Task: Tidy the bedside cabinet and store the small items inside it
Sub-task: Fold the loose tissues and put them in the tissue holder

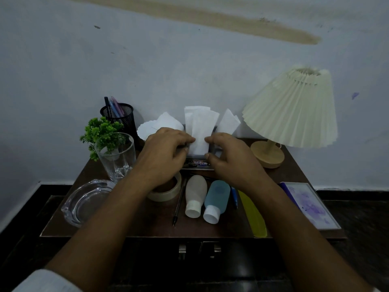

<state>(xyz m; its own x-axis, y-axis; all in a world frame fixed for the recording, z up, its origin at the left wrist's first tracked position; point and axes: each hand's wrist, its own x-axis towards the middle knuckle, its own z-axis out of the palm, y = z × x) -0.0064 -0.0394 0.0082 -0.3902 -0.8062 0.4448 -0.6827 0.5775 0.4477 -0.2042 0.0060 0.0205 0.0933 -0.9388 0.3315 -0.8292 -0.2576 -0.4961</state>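
White paper napkins (pixel 200 127) stand upright in a metal napkin holder (pixel 199 164) at the back middle of the dark wooden bedside cabinet (pixel 151 224). My left hand (pixel 166 152) and my right hand (pixel 229 157) pinch the front napkin from either side. In front of the hands lie a roll of tape (pixel 168 193), a black pen (pixel 179 203), a beige bottle (pixel 195 196), a blue bottle (pixel 216 200), a blue pen (pixel 234 197) and a yellow flat strip (pixel 253 216). The cabinet's two doors with metal handles (pixel 199 250) are shut below.
A drinking glass (pixel 116 154), a glass ashtray (pixel 84 202), a small green plant (pixel 101 131) and a mesh pen cup (pixel 120 116) stand on the left. A pleated lamp (pixel 292 110) and a framed purple picture (pixel 309 204) are on the right. The wall is close behind.
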